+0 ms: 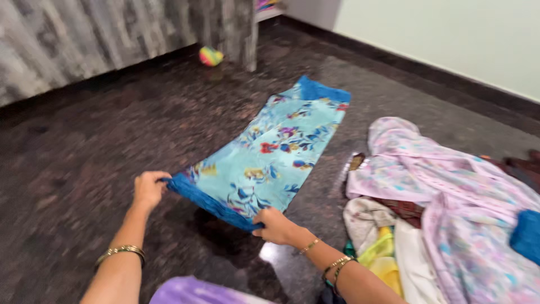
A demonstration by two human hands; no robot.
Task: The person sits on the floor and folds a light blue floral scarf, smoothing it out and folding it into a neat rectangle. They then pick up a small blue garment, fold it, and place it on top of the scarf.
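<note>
A light blue floral cloth (275, 152) with dark blue borders stretches away from me over the dark stone floor. Its near edge is lifted off the floor. My left hand (148, 188) pinches the left corner of that near border. My right hand (274, 225) grips the right corner of the same border. The far end of the cloth lies flat on the floor.
A heap of clothes (444, 208), mostly pale pink and lilac with some yellow and white, lies to the right. A small multicoloured ball (211, 56) rests by a grey wood-grain cabinet (90, 34) at the back. A pale wall (450, 34) runs along the right.
</note>
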